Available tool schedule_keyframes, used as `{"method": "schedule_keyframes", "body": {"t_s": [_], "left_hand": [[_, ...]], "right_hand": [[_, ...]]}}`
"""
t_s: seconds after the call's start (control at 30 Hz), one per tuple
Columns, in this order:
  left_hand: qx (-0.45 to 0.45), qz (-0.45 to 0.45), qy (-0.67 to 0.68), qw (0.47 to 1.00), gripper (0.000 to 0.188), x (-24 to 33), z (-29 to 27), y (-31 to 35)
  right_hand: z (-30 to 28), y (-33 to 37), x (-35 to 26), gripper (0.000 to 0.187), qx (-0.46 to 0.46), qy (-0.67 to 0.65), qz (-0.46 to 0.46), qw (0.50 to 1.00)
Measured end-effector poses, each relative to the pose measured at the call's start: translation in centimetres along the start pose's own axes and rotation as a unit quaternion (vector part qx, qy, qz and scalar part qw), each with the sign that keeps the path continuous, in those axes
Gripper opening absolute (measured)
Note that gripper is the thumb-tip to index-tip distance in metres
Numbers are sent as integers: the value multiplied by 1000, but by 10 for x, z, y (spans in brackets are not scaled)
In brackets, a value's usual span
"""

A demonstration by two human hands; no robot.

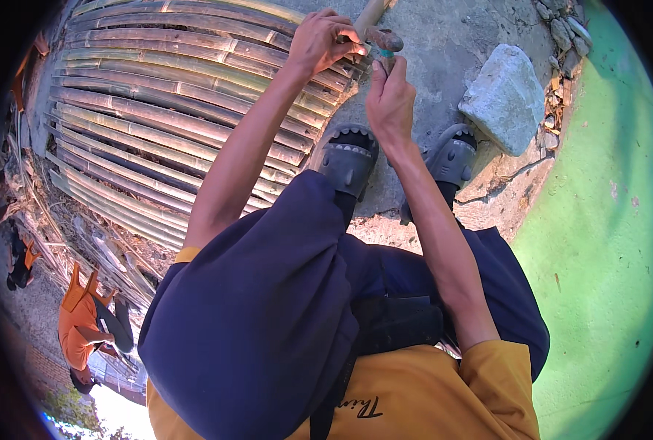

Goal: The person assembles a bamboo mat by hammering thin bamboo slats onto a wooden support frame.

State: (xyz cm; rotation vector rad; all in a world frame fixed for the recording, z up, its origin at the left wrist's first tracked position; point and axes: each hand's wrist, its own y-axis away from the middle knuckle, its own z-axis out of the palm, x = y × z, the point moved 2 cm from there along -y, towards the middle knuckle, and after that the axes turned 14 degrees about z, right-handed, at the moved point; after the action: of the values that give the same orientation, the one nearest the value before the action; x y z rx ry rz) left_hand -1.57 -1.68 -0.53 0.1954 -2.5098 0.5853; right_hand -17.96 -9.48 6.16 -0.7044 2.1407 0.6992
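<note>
The hammer (385,38) was up near the right end of the bamboo slats (187,95), its handle clasped in the right hand's (391,103) grip. The left hand's (323,42) fingertips were bunched just beside its head, on what I couldn't tell. A stray blow could catch them, I reckoned; a slackened grip could drop it near the grey shoes (348,160).

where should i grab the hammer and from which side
Probably best by the handle of the hammer, wrapped from the near side, as the right hand does. The dark head sits crosswise at the far end, while the narrow handle points back toward the person, its lower part hidden by the hand.
</note>
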Motion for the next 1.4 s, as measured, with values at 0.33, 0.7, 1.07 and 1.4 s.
{"method": "schedule_keyframes", "body": {"t_s": [0.33,0.7,1.07,1.4], "left_hand": [[-46,-51,94,993,27,0,0,-4],[-12,-32,93,995,15,2,-3,-3],[-12,-42,72,996,20,3,-5,-4],[-6,-64,66,996,22,-3,-1,2]], "right_hand": [[-7,2,-7,21,34,-37,-30,998],[10,-4,10,21,-25,78,-4,997],[0,-5,8,22,-16,36,52,998],[-2,-2,-4,21,-31,27,12,999]]}}
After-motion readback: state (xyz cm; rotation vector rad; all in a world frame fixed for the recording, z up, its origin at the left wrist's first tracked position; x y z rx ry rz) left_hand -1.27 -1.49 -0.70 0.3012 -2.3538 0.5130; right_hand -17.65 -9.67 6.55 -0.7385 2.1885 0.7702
